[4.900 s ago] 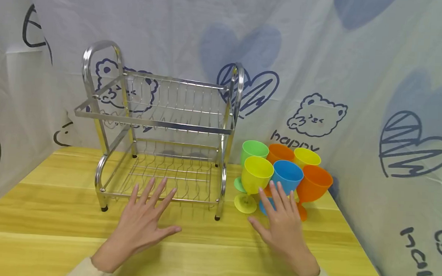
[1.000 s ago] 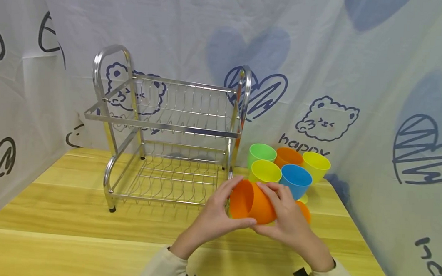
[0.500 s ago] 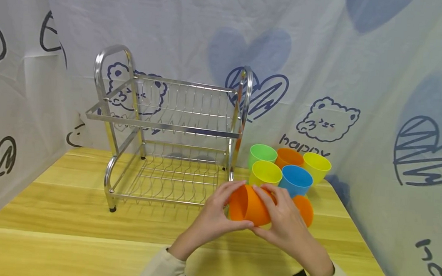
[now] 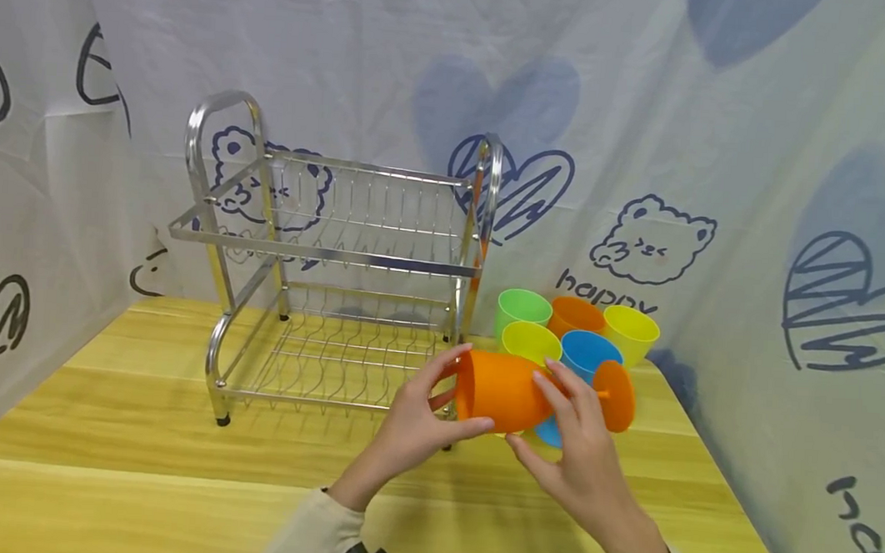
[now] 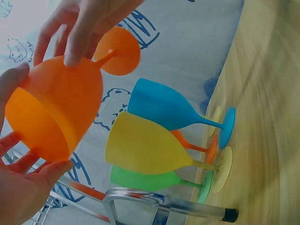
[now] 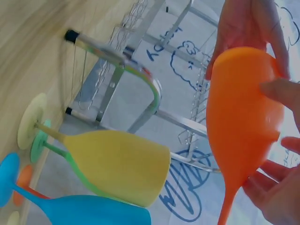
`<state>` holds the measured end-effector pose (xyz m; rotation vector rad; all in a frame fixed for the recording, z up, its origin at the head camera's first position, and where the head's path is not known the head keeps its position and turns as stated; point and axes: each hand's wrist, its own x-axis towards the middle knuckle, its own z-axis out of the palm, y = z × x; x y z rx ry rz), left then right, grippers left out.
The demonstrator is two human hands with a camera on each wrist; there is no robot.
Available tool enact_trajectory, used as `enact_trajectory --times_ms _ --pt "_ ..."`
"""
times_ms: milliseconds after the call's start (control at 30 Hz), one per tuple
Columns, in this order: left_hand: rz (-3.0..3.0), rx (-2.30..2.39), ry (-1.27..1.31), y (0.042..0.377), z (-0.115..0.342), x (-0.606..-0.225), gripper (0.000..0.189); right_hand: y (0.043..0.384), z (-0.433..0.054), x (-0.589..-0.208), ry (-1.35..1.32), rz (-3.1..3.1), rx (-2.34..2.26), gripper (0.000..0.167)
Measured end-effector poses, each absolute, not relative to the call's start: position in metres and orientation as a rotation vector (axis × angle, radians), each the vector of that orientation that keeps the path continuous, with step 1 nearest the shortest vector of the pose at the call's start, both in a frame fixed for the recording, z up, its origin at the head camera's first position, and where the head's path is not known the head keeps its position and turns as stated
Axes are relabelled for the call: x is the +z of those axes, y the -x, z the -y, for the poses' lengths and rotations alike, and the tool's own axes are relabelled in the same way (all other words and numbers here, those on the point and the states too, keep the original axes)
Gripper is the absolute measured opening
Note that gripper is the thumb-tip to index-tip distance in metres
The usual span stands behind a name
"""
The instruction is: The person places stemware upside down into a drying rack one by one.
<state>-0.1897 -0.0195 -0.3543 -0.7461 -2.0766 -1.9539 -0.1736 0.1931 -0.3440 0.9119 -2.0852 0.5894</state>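
An orange plastic goblet [image 4: 507,393] is held above the table, lying on its side, its mouth to the left and its foot to the right. My left hand [image 4: 414,421] grips it at the rim, with the thumb below and fingers above. At the stem end of the bowl, my right hand [image 4: 585,459] holds it between thumb and fingers. Behind it stand a blue goblet [image 5: 161,105], a yellow goblet [image 5: 143,145] and a green goblet [image 5: 143,179], all upright on the table. Another orange goblet [image 4: 577,314] and a second yellow goblet [image 4: 631,330] are at the back.
A two-tier metal dish rack [image 4: 323,253] stands left of the goblets, its right front leg partly behind my left hand. The wooden table [image 4: 138,494] runs up to a printed cloth [image 4: 378,64] at the back and sides.
Earlier my hands were spread and the orange goblet stood among the others. Both hands then took it up. In the last half second it has turned more sideways, its foot rising on the right.
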Motion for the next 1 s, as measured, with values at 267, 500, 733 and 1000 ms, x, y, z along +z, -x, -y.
enact_trajectory --times_ms 267,500,733,1000 --pt "1.912 -2.134 0.647 0.191 0.025 -0.351 0.073 0.162 -0.188 -0.340 -0.809 1.939 0.982 0.038" --pt "1.780 -2.345 0.613 0.188 0.026 -0.349 0.070 0.149 -0.181 -0.321 -0.360 2.079 2.019 0.045" --pt "1.773 -2.361 0.638 0.187 0.030 -0.346 0.071 0.164 -0.176 -0.311 -0.305 1.896 2.746 0.056" --pt "1.768 -2.372 0.629 0.187 0.030 -0.346 0.072 0.177 -0.165 -0.317 -0.399 1.678 2.802 0.043"
